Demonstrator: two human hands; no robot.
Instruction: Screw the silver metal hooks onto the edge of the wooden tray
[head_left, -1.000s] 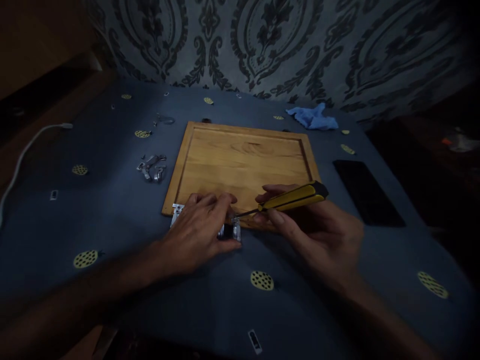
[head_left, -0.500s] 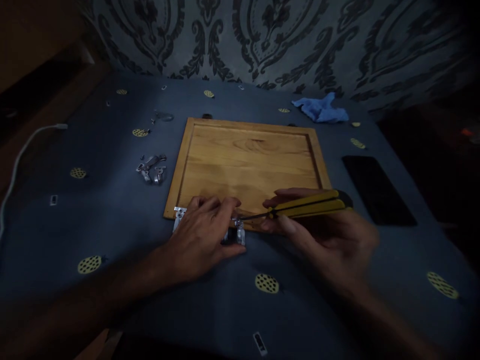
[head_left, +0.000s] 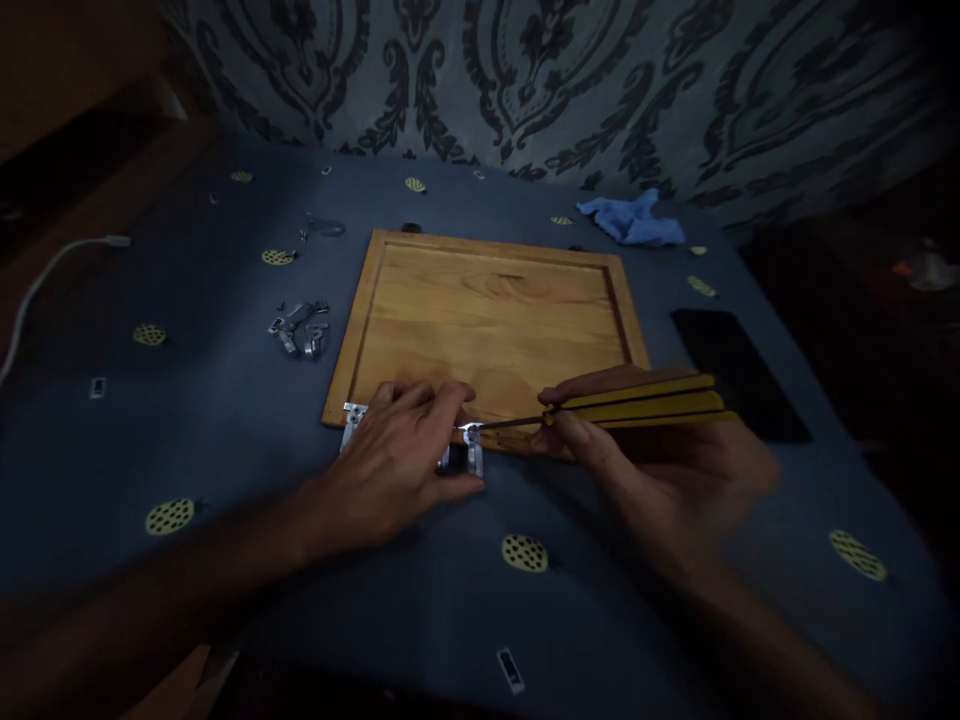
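Observation:
A framed wooden panel [head_left: 487,310] lies flat on the cloth. At its near edge, my left hand [head_left: 397,455] is closed over a metal hinge [head_left: 474,455], thumb below and fingers above. Another metal hinge [head_left: 352,422] shows at the near left corner, partly covered by the same hand. My right hand [head_left: 660,460] grips the yellow-and-black handle of a screwdriver [head_left: 637,402]. The dark shaft points left, its tip at the hinge beside my left fingers. Whether the tip sits in a screw is too small to tell.
Loose metal hinge parts [head_left: 300,328] lie left of the panel, with a small clear item [head_left: 325,227] behind them. A blue rag [head_left: 634,218] is at the back right. A dark phone [head_left: 739,370] lies at the right. A white cable [head_left: 52,275] runs along the left.
The screwdriver handle has turned in my right hand and moved slightly right. My left hand stays on the hinge. The whole view has shifted a little.

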